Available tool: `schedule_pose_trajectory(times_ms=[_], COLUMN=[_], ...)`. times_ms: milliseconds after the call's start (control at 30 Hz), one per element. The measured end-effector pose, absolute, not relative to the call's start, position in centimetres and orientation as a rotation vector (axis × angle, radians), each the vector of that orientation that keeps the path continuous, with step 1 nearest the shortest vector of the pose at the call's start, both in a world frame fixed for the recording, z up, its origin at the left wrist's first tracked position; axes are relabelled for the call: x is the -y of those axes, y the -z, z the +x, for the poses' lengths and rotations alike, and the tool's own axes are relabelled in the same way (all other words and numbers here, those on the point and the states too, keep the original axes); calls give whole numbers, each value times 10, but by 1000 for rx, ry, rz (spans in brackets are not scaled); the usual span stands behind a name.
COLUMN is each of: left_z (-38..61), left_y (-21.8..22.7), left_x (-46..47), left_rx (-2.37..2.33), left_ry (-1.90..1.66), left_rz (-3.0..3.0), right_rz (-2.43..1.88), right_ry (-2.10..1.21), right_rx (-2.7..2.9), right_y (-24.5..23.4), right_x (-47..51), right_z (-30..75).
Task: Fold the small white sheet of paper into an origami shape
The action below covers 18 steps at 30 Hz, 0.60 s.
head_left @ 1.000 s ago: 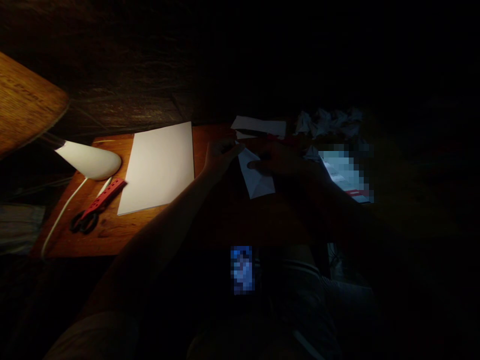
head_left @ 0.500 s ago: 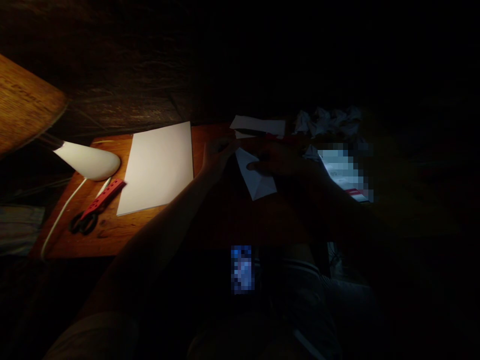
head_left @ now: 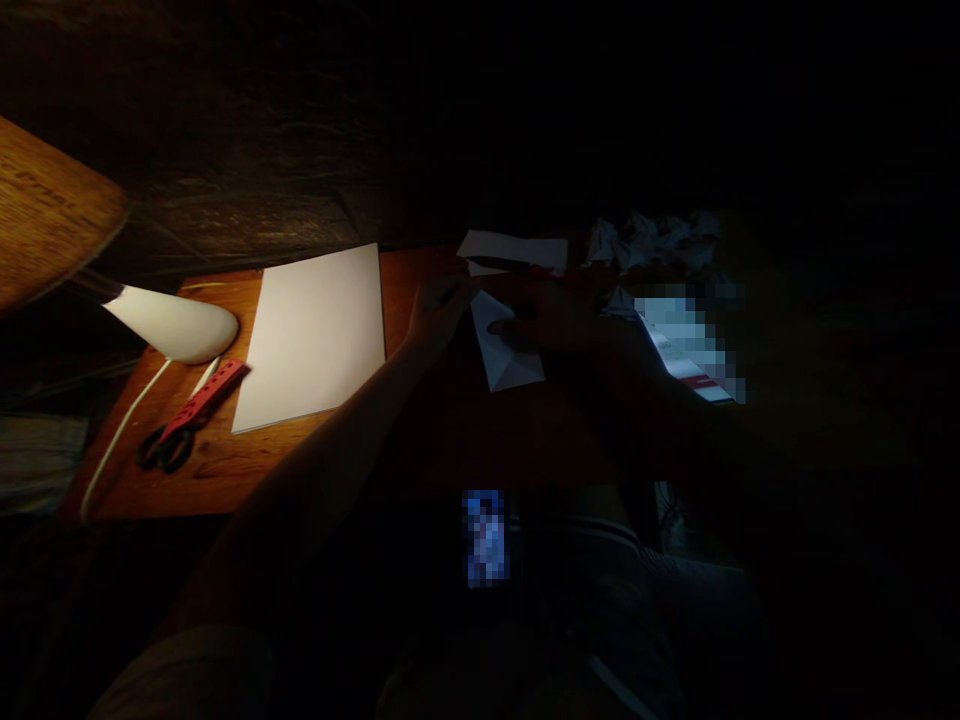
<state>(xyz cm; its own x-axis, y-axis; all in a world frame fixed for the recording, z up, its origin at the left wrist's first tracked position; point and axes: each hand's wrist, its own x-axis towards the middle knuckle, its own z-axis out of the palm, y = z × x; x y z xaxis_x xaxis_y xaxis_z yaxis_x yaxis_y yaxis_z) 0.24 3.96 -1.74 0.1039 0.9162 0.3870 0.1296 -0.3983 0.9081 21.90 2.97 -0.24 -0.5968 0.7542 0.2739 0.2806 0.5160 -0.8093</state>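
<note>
A small white folded paper (head_left: 510,365) with crease lines lies between my hands over the dark middle of the table. My right hand (head_left: 546,312) grips it from the right, the thumb resting on its face. At its upper left corner, my left hand (head_left: 441,302) holds the edge with bent fingers. Deep shadow hides most of the fingers of both hands. Just beyond them are white paper pieces (head_left: 517,247) with a dark, slim object (head_left: 499,263) lying across; its kind is unclear.
To the left lie a stack of white paper (head_left: 311,340) and red-sheathed scissors (head_left: 199,400), beside a lit lamp (head_left: 180,322) with a white cord. Several folded paper shapes (head_left: 649,240) sit at the back right. A glowing screen (head_left: 686,350) is near my right forearm; a pixelated bright patch (head_left: 486,540) shows lower down.
The folded paper has turned slightly, its lower end shifting left and up. My right thumb has slid a little left with it. Both hands stay on the paper.
</note>
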Motion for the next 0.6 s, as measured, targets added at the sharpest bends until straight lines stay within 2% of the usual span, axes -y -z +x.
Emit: schedule_pose_trajectory(times_ms=[600], left_z=[4], left_y=[17], left_x=[-36], left_rx=[-1073], left_ry=[-1424], left_rz=[1796], right_rz=[-974], right_ry=[-930], right_rx=[2088], right_y=[-7], right_x=[-12], right_z=[204])
